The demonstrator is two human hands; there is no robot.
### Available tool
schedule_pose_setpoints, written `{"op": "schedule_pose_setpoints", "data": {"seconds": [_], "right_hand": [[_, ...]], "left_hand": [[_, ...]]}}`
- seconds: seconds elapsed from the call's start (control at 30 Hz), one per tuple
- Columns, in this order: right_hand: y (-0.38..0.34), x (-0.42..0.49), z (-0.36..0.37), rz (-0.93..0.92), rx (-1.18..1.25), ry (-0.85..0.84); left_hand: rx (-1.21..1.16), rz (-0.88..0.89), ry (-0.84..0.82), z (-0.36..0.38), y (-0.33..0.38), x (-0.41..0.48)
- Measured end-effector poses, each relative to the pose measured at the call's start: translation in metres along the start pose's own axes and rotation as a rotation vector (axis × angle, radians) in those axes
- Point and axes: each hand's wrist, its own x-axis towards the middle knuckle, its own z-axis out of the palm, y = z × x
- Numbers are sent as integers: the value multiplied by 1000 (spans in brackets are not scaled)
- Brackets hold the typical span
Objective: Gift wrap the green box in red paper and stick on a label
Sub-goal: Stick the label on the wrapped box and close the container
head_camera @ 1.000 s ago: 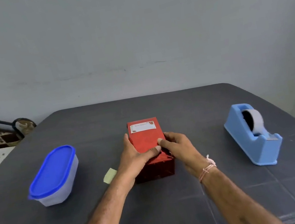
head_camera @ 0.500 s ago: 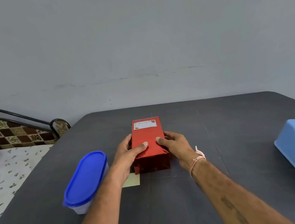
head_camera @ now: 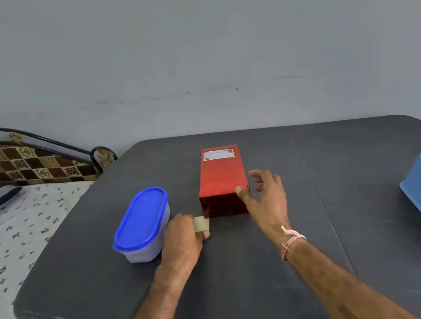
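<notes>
Grey wall (head_camera: pixel 182 37); dark table (head_camera: pixel 253 278); bed (head_camera: pixel 6 237), seemingly metal-framed, left.

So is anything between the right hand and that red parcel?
Nothing visible. The right hand is open beside the red parcel, thumb at its near corner. The left hand pinches a paper slip off to the side.

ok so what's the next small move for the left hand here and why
Probably lift the pale slip off the table and set it aside: the red box is wrapped, its label is on, and the left hand pinches that slip while the right hand is open.
</notes>
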Motion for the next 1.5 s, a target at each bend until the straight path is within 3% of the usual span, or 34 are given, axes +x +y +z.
{"op": "schedule_pose_setpoints", "data": {"seconds": [0.13, 0.3, 0.53, 0.63, 0.73, 0.9, 1.07, 1.23, 1.37, 1.5], "right_hand": [[7, -16, -2, -5, 17, -123], [10, -6, 1, 28, 63, -90], [23, -16, 2, 148, 175, -119], [18, -34, -12, 230, 440, -371], [2, -40, -33, 423, 639, -548], [-55, -37, -98, 569, 643, -430], [-120, -24, -174, 521, 605, -355], [-137, -9, -254, 484, 518, -231], [-135, -9, -305, 433, 474, -198], [-118, -5, -351, 390, 450, -60]], "left_hand": [[-40, -16, 142, 3, -10, -6], [-140, 16, 186, 4, -8, -21], [-544, -123, 8, -1, 3, -24], [-744, -216, -108, -10, 22, -33], [-771, -245, -201, -28, 52, -41], [-964, -359, -400, -83, 114, -44], [-1215, -507, -579, -118, 182, -47], [-1541, -698, -717, -115, 266, -51], [-1586, -781, -736, -112, 325, -58], [-1500, -754, -719, -113, 389, -80]]}}
